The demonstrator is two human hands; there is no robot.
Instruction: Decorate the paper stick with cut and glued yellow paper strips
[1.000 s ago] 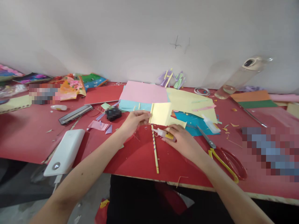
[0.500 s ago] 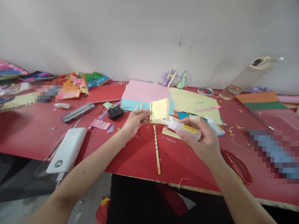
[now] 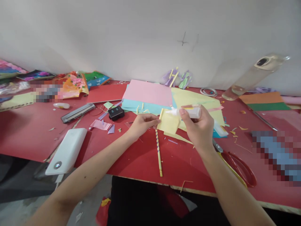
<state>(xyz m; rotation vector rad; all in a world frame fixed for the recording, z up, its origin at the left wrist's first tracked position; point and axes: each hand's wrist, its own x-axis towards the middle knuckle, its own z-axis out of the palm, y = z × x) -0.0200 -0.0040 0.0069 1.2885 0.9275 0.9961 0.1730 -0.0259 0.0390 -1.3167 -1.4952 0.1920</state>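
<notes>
Pinching in L hand (image 3: 144, 125) small pale-yellow paper rectangle (image 3: 169, 125); gripping in R hand (image 3: 200, 125) white plastic squeeze bottle (image 3: 194, 113) w/ nozzle (image 3: 173, 111) at paper; holding both over middle of red table (image 3: 131, 160), nr slim yellow-and-purple patterned stick (image 3: 159, 153) lying twd front edge.

Red table (image 3: 138, 161), pale yellow paper (image 3: 168, 126), white bottle (image 3: 194, 113) with yellow label (image 3: 188, 108), yellow rod (image 3: 158, 151) with slanting dark purple bands near the table's front edge, pink sheet (image 3: 149, 92) by the back edge, light blue sheet (image 3: 130, 105), red-and-yellow scissors handles (image 3: 235, 173)
</notes>
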